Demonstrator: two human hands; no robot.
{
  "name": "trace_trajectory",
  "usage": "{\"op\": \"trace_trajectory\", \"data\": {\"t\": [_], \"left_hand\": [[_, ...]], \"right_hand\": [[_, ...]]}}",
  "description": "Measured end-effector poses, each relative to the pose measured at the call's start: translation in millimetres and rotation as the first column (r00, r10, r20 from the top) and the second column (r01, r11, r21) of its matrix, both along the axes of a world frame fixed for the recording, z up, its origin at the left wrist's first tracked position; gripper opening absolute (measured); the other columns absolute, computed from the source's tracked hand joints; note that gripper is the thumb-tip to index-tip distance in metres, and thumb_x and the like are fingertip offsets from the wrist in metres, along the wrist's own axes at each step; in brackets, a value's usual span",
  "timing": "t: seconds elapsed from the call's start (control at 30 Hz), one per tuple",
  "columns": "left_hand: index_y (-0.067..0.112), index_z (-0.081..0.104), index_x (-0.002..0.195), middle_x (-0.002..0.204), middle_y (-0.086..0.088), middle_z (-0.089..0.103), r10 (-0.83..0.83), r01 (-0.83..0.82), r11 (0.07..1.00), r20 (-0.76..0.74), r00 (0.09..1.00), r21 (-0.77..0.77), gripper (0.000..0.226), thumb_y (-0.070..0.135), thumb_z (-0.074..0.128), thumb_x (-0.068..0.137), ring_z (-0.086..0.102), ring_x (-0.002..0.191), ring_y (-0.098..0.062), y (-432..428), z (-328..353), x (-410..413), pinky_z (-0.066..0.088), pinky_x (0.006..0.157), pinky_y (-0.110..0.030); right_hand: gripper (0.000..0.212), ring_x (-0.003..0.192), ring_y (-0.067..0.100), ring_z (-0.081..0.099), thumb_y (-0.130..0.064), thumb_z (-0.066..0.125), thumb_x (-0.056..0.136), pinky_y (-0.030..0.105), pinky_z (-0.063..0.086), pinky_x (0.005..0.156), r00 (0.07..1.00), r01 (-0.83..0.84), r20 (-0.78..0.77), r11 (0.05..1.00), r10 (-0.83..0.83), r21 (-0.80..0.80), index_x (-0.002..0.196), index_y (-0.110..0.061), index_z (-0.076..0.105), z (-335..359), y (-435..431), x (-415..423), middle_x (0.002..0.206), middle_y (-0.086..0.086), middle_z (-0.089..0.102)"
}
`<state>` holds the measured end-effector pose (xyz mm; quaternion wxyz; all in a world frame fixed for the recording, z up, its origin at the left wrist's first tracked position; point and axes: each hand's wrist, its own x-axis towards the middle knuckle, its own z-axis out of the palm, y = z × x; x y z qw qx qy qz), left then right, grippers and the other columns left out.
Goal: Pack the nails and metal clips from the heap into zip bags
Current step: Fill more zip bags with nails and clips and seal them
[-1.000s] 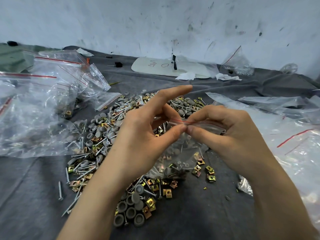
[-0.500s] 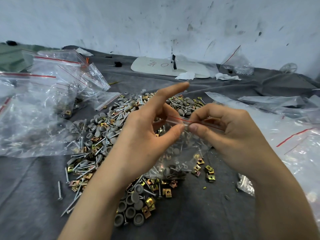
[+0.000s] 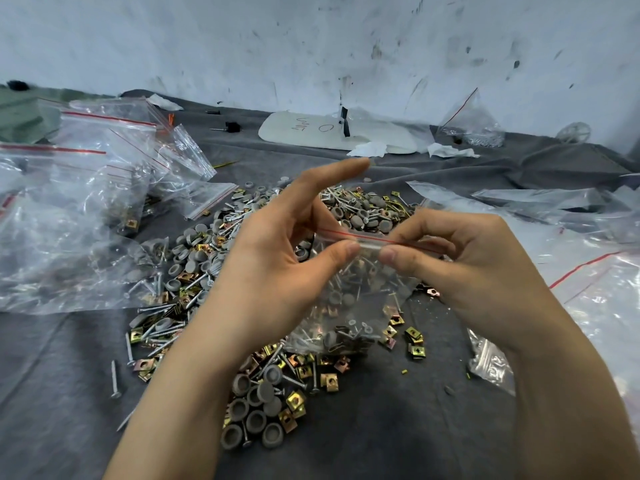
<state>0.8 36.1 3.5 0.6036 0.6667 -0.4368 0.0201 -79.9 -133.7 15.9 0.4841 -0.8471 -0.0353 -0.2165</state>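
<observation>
– Grey cloth [image 3: 381, 431] covers the bench below a scuffed white wall [image 3: 311, 46]. Where are we in the picture?

– Centre frame. Our two hands meet above the heap [image 3: 214, 258] of nails [image 3: 114, 379] and clips [image 3: 296, 401], which spreads from the centre down to lower centre.

– What do we hold?

– One small clear bag [image 3: 356, 299], partly filled. It hangs below our fingers, over the heap's right side. We cannot tell whether its bottom touches the heap.

– And the grip?

– Our left hand [image 3: 277, 271] pinches the red-lined zip strip [image 3: 367, 242] with its thumb in front and its forefinger stretched straight toward the upper frame. Our right hand [image 3: 460, 271] pinches the same strip, thumb in front and fingers curled behind.

– How does the strip lie?

– Its long axis runs left to right across the frame, dipping slightly rightward. Our thumbs sit almost tip to tip near its middle. We judge that sealing means sliding the thumbs apart along that line, and each hand is nearest its own end.

– Anything else?

– Some full bags [image 3: 86, 202] pile up at upper left.
</observation>
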Motion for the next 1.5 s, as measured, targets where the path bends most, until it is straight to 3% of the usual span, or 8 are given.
{"op": "trace_trajectory", "data": {"t": [0.4, 0.77, 1.0, 1.2, 1.27, 1.37, 1.43, 1.5], "left_hand": [[0.04, 0.054, 0.129, 0.071, 0.0, 0.065, -0.013, 0.001, 0.997, -0.161, 0.987, -0.075, 0.067, 0.01, 0.074, 0.073, 0.066, 0.074, -0.005, 13, 0, 10, 0.05, 0.067, -0.015], [0.029, 0.062, 0.115, 0.069, 0.006, 0.071, -0.042, -0.028, 0.981, -0.347, 0.937, -0.194, 0.061, 0.022, 0.078, 0.057, 0.07, 0.074, -0.007, 16, -4, 18, 0.053, 0.069, -0.016], [0.019, 0.071, 0.104, 0.106, -0.002, 0.074, -0.136, 0.212, 0.972, -0.495, 0.858, 0.1, 0.028, 0.026, 0.066, 0.077, 0.071, 0.096, -0.019, 9, -25, 16, 0.057, 0.084, -0.028], [0.018, 0.07, 0.079, 0.073, 0.0, 0.073, 0.085, -0.124, 0.991, -0.479, 0.874, -0.049, 0.017, 0.028, 0.057, 0.084, 0.071, 0.065, -0.013, 21, -12, 21, 0.055, 0.056, -0.021], [0.021, 0.068, 0.079, 0.07, 0.004, 0.072, 0.361, -0.464, 0.88, -0.49, 0.793, -0.102, 0.013, 0.027, 0.059, 0.087, 0.07, 0.063, -0.011, 39, -7, 34, 0.054, 0.055, -0.021], [0.015, 0.065, 0.103, 0.096, 0.006, 0.07, 0.704, -0.854, 0.458, -0.485, 0.519, -0.247, 0.012, 0.015, 0.055, 0.098, 0.068, 0.098, -0.021, 80, -5, 59, 0.055, 0.082, -0.022], [0.009, 0.04, 0.143, 0.147, -0.01, 0.04, 0.933, -0.972, 0.207, -0.276, 0.23, -0.112, 0.05, 0.008, 0.053, 0.095, 0.034, 0.14, -0.028, 98, -9, 65, 0.027, 0.112, -0.015], [0.014, 0.011, 0.155, 0.16, -0.022, 0.0, 0.997, -0.996, 0.077, 0.029, 0.076, -0.041, 0.08, 0.003, 0.054, 0.088, 0.0, 0.148, -0.034, 100, -16, 62, 0.008, 0.121, -0.037]], "right_hand": [[0.04, 0.061, 0.032, 0.059, -0.049, 0.074, 0.058, 0.037, 0.047, 0.055, 0.992, 0.119, 0.05, 0.991, -0.117, -0.058, 0.058, -0.01, 0.062, -2, -9, -2, 0.059, 0.008, 0.065], [0.048, 0.04, 0.003, 0.032, -0.044, 0.073, 0.065, 0.009, 0.027, 0.042, 0.996, 0.078, 0.036, 0.997, -0.077, -0.028, 0.052, -0.002, 0.053, -5, -9, -3, 0.043, -0.005, 0.04], [0.026, 0.038, 0.014, 0.054, -0.039, 0.067, 0.07, 0.018, 0.043, 0.04, 0.999, 0.0, 0.043, 0.978, -0.009, 0.208, 0.064, -0.013, 0.065, 0, -5, -4, 0.047, 0.007, 0.058], [0.044, 0.047, 0.023, 0.061, -0.062, 0.069, 0.065, 0.025, 0.048, 0.041, 0.998, 0.07, -0.024, 0.951, -0.066, 0.303, 0.079, -0.021, 0.07, -4, -11, -2, 0.066, 0.006, 0.064], [0.04, 0.046, 0.021, 0.061, -0.059, 0.065, 0.063, 0.021, 0.043, 0.039, 0.988, 0.132, -0.117, 0.959, -0.105, 0.252, 0.078, -0.021, 0.071, -10, -13, 1, 0.065, 0.007, 0.065], [0.033, 0.047, 0.019, 0.062, -0.051, 0.062, 0.062, 0.02, 0.045, 0.041, 0.974, 0.166, -0.19, 0.963, -0.126, 0.212, 0.076, -0.023, 0.072, -15, -12, 4, 0.064, 0.007, 0.067], [0.03, 0.05, 0.02, 0.064, -0.045, 0.063, 0.066, 0.027, 0.048, 0.048, 0.966, 0.173, -0.225, 0.965, -0.127, 0.199, 0.075, -0.018, 0.072, -17, -11, 5, 0.065, 0.008, 0.068], [0.022, 0.053, 0.021, 0.065, -0.035, 0.066, 0.076, 0.034, 0.049, 0.055, 0.949, 0.181, -0.29, 0.969, -0.127, 0.17, 0.074, -0.014, 0.071, -20, -10, 9, 0.065, 0.009, 0.069]]}}
